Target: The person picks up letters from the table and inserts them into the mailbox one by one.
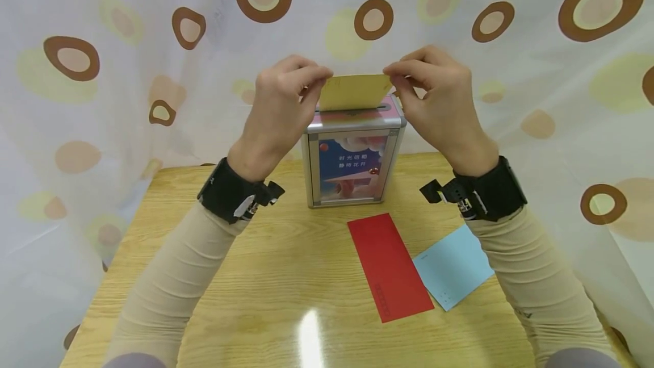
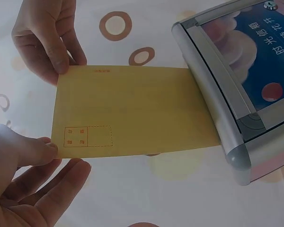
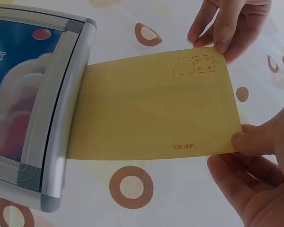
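Observation:
A yellow envelope (image 1: 354,93) stands upright at the slot of a metal-framed letter box (image 1: 352,166) with a pink top. Its lower edge meets the slot, and the lower end is hidden behind the box's front rim in both wrist views. My left hand (image 1: 286,101) pinches the envelope's upper left corner between thumb and fingers. The upper right corner is pinched by my right hand (image 1: 436,95). Red printed stamp boxes show on the envelope's face (image 2: 132,109) in the left wrist view.
On the wooden table (image 1: 255,277) lie a red envelope (image 1: 390,268) and a light blue envelope (image 1: 455,266), side by side in front of the box. My right forearm overlaps the blue one's edge. A patterned curtain (image 1: 327,21) hangs behind the box.

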`<state>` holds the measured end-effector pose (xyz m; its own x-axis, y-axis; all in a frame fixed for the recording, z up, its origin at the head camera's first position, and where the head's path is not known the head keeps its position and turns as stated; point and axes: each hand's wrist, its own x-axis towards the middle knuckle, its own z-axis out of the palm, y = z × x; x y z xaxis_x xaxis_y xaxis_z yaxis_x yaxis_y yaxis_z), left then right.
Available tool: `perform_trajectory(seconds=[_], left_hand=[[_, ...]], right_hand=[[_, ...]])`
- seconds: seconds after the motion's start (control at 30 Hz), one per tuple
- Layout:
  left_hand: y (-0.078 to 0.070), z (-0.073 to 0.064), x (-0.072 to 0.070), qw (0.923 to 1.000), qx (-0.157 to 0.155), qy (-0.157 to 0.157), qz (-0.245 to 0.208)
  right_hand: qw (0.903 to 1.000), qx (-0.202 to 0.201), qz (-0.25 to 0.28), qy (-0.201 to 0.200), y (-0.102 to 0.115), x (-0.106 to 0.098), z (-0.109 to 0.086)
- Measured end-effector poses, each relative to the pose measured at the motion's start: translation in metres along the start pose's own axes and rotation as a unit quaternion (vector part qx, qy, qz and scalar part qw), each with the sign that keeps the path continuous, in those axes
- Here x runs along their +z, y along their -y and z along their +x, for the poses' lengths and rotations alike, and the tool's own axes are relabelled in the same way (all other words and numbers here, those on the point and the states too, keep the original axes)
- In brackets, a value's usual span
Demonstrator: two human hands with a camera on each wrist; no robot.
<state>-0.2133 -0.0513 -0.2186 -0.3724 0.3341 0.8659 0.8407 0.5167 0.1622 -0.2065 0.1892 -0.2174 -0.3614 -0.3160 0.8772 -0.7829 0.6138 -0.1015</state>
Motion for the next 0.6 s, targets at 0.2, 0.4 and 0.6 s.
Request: perform_trajectory(seconds=[0.2,0.4,0.6], left_hand=[[0.006,-0.003,0.002,0.9999,-0.009,0.009,-0.001],[0.011,-0.007,0.006,0.9993,-0.019,0.031,0.008],[0.019,-0.012,0.013,0.9980,-0.039,0.049,-0.001]], right_hand=[[0.9978,0.064,0.018,0.002,0.002,0.007,-0.002],[0.9978,0.064,0.018,0.003,-0.001,0.015,-0.005],[0.9975,0.066,0.018,0.018,-0.008,0.019,-0.009]])
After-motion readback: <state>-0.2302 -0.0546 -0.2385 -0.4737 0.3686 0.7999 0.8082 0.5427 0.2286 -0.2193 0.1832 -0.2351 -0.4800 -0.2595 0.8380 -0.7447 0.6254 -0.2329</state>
